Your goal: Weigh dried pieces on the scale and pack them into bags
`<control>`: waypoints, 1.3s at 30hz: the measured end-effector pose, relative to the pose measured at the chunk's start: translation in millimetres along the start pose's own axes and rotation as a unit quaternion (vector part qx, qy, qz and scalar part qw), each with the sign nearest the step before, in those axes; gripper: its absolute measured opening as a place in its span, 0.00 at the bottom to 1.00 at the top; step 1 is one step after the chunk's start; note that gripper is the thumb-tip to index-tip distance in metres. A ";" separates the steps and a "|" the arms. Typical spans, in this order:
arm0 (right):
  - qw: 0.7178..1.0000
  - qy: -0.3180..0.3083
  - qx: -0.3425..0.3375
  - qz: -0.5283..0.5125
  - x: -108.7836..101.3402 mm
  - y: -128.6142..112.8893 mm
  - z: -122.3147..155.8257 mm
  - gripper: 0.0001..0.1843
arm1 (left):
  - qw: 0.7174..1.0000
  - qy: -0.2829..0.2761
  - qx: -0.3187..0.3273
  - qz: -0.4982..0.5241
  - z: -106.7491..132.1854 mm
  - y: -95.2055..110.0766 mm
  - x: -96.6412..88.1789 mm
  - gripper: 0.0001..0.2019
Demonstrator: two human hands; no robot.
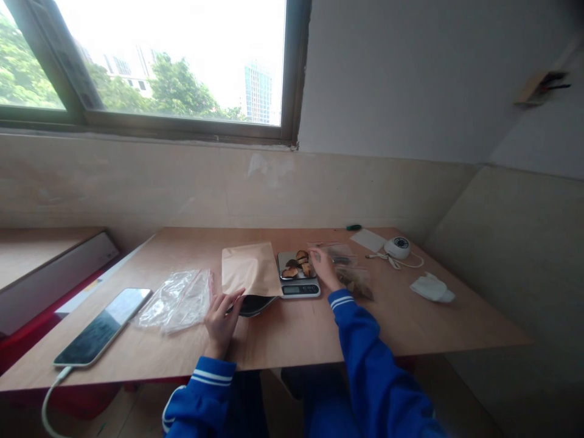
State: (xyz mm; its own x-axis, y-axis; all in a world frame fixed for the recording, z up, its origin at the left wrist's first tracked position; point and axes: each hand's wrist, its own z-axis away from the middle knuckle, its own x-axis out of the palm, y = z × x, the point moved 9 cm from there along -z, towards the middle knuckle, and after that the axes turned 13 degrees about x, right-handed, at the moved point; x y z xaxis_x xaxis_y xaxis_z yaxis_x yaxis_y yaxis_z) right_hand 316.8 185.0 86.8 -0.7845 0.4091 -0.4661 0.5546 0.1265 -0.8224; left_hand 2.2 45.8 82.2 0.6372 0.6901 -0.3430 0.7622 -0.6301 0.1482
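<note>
My left hand (222,317) pinches the lower edge of a brown kraft paper bag (250,267), whose dark-lined mouth gapes toward me. Right beside the bag is a small kitchen scale (301,289) with a display on its front. Several brown dried slices, like dried mushroom (290,273), lie on its weighing plate. At the plate's right edge is my right hand (323,266), its fingers bent together close to the slices. Whether a slice is between those fingertips cannot be made out.
Clear plastic bags (180,299) and a phone (104,328) on a white cable lie to the left. Zip bags with dried pieces (356,283) sit right of the scale. Farther right are a white camera (396,246) with its cable, a paper sheet (367,239) and crumpled tissue (432,288).
</note>
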 end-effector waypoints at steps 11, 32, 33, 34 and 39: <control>0.995 -0.009 -0.082 -0.060 -3.0 -23.4 142.4 0.12 | 1.000 0.006 0.018 -0.013 -3.2 3.6 -1.4 0.08; 0.921 -0.238 -0.076 0.298 146.5 -109.4 180.1 0.21 | 0.999 0.040 -0.015 -0.020 6.8 -8.0 -5.4 0.06; 0.914 -0.243 -0.074 0.316 150.3 -105.7 178.5 0.20 | 0.999 0.036 -0.010 -0.013 7.0 -7.3 -4.0 0.07; 0.909 -0.249 -0.071 0.326 153.4 -102.3 177.1 0.19 | 0.999 0.032 -0.006 -0.006 7.1 -6.6 -2.7 0.07; 0.916 -0.247 -0.038 0.314 153.4 -93.1 169.6 0.19 | 1.000 0.024 -0.012 0.010 7.8 -5.9 -0.4 0.07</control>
State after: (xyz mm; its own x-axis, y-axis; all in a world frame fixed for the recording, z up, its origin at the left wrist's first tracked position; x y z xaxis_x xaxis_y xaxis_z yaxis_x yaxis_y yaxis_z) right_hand 97.8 82.7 36.5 -0.3241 -0.0339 -0.9454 0.9423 0.0774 -0.3258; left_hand -3.4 46.4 74.3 0.6571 0.6933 -0.2957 0.7509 -0.6364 0.1764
